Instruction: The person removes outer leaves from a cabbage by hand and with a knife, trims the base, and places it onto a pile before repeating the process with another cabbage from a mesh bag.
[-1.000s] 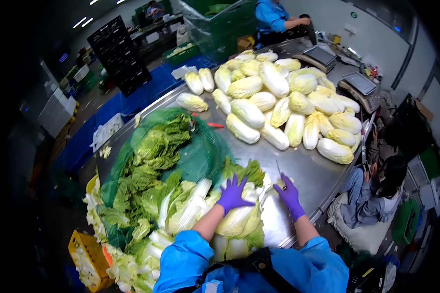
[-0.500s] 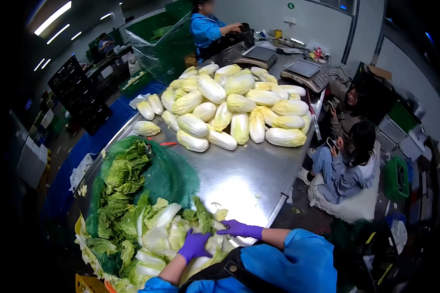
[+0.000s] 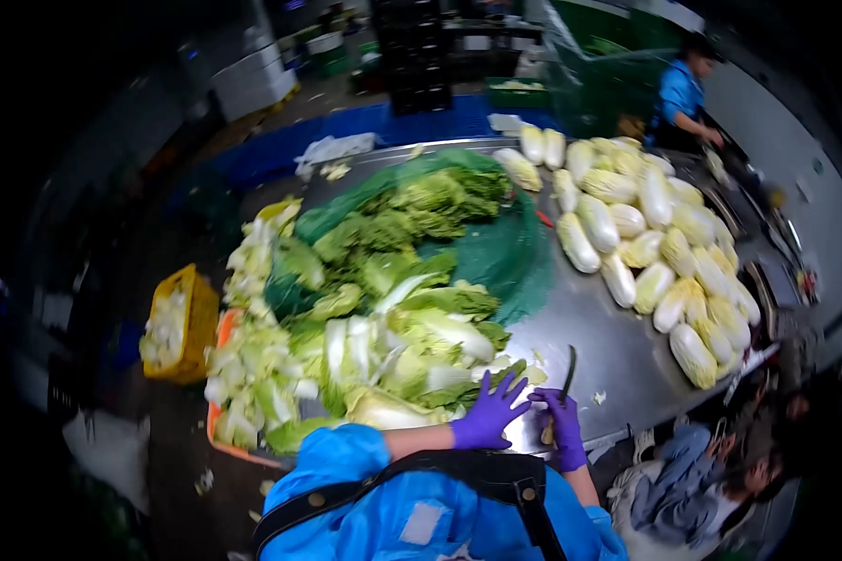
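Note:
My left hand (image 3: 492, 412), in a purple glove, has its fingers spread beside the loose cabbage leaves (image 3: 430, 337) at the table's near edge. Just right of it, my right hand (image 3: 561, 423), gloved the same, is closed round a thin dark green object (image 3: 569, 372) that points upward; it looks like a knife or its handle. A green mesh net (image 3: 505, 257) lies under and around the outer leaves. Trimmed napa cabbages (image 3: 627, 220) are piled on the metal table (image 3: 571, 327) at the right.
An orange-rimmed bin (image 3: 217, 425) of leaf scraps stands at the table's left end, a yellow crate (image 3: 198, 327) beyond it. A co-worker in blue (image 3: 680, 93) stands at the far right. Two people sit low at the right, one in light clothes (image 3: 688, 477).
The view has swung left. My hands have come off the leaves to the near edge, my left now spread, and the thin dark green object now shows in my right.

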Demonstrator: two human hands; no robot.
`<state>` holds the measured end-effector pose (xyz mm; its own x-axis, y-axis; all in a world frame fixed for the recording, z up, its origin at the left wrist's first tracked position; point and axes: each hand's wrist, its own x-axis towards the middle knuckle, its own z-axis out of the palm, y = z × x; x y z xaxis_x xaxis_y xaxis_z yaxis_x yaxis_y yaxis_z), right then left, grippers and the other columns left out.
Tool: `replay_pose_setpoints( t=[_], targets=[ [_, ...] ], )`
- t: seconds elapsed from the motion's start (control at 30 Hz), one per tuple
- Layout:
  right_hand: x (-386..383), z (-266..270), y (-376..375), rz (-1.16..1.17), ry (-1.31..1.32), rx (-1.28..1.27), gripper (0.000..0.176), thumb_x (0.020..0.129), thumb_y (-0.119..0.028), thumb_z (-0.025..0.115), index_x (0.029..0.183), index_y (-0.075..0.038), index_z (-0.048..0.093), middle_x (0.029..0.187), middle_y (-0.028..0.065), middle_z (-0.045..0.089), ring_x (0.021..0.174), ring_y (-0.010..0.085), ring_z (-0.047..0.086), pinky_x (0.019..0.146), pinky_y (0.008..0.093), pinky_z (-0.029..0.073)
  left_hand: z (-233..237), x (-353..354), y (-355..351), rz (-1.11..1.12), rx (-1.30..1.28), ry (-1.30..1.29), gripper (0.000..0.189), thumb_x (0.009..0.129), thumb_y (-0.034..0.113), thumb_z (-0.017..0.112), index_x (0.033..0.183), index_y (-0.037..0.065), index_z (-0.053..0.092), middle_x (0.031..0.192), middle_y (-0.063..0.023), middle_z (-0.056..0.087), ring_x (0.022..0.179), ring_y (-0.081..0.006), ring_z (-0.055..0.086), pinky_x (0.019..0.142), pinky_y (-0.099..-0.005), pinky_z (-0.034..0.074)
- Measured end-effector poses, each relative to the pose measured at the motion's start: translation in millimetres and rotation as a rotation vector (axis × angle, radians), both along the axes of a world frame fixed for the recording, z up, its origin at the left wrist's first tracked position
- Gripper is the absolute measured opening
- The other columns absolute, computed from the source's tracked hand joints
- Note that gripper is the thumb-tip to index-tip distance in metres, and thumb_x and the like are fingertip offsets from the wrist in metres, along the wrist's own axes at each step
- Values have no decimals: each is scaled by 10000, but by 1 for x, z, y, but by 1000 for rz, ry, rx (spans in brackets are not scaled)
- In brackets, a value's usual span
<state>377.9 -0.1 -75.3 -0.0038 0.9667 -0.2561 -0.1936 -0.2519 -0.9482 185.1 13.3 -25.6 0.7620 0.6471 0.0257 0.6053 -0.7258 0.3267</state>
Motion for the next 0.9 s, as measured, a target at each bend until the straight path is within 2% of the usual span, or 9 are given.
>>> replay_pose_setpoints(
  t=[0.1,0.17,0.23,0.4,0.43,0.5,0.73,0.77,0.9],
  targets=[
    [2,7,1,14,-120,-30,265,847,-222,515,964,-1,603,856,95,653,630,91,557,569,221,421,-66,-17,9,177,95,239,696,532,312,741,1163,118,521,1427,-163,142,1310,-432,52,972,-669,70],
    [-6,12,2,-8,-120,1,268,864,-256,492,896,-16,607,824,85,653,410,63,446,393,200,345,-60,-40,9,345,117,191,429,656,188,644,1066,103,551,1420,-132,193,1303,-446,78,976,-664,51],
    [-15,20,2,15,-98,-22,263,858,-260,499,894,-24,610,816,80,651,424,71,458,404,202,353,-59,-65,7,421,57,278,613,572,301,719,1140,149,543,1432,-104,162,1300,-441,91,941,-693,106],
    [-29,14,16,80,-128,-110,212,830,-198,561,920,-16,619,799,80,653,438,56,459,414,187,351,-79,-156,-16,410,50,405,642,542,283,723,1147,200,526,1431,-48,180,1277,-489,105,878,-739,170],
    [-30,14,19,85,-114,-116,206,826,-198,568,918,-22,623,793,79,654,445,55,465,417,185,353,-66,-176,-23,387,-3,508,521,650,313,672,1136,181,541,1397,-79,266,1267,-487,150,894,-737,134],
    [-33,19,28,109,-99,-188,209,839,-195,553,947,-30,622,821,80,658,552,71,540,448,180,374,-99,-226,-39,590,73,242,375,843,263,450,1193,136,489,1268,-95,436,1258,-436,225,931,-670,176],
    [-32,-9,46,122,-34,-180,243,849,-243,550,966,-40,617,796,45,652,523,53,499,449,178,372,-81,-386,-52,630,221,535,217,775,216,498,924,123,625,1209,-94,487,1223,-467,256,945,-711,23],
    [-35,-9,50,87,-6,-162,243,849,-243,550,966,-40,617,796,45,652,523,53,499,449,178,372,-129,-438,-41,682,478,496,252,707,211,565,940,127,614,1154,-46,488,1227,-431,272,941,-717,58],
    [-35,-21,58,119,-101,-193,228,832,-247,566,937,-57,635,774,28,651,522,54,505,438,186,380,-98,-500,-13,1104,-4,636,342,836,283,451,1136,157,556,1250,19,456,1264,-307,277,988,-651,89]
  ],
)
